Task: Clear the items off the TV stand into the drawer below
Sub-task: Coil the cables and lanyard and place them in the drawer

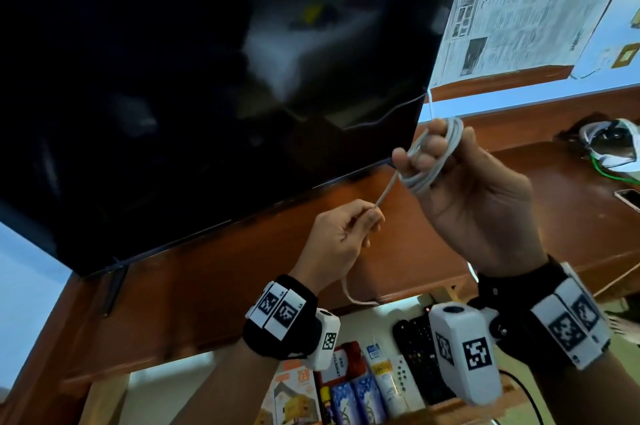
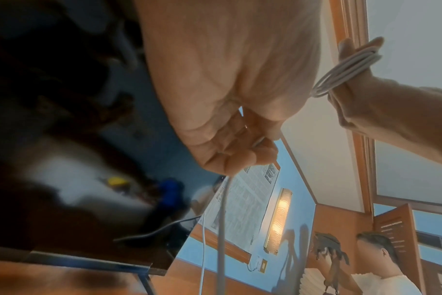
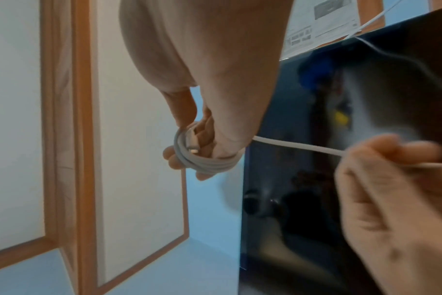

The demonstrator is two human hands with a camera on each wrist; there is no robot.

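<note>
White cable (image 1: 429, 154) coiled in loops around right hand (image 1: 474, 202).

The television (image 1: 207, 95) is standing on the TV stand (image 1: 242, 268), filling the far left. The right hand (image 1: 478, 199) is hovering near its right lower corner, with the cable (image 1: 429, 161) lying coiled around its fingers. The left hand (image 1: 339, 237) is sitting just left of and nearer than the right, with a strand running between them. Below the stand's near edge, the drawer (image 1: 450, 404) is lying open, with remotes (image 1: 415, 355) at its right and boxes (image 1: 294, 397) at its left. A newspaper (image 1: 519, 8) is hanging far right, behind the television.
</note>
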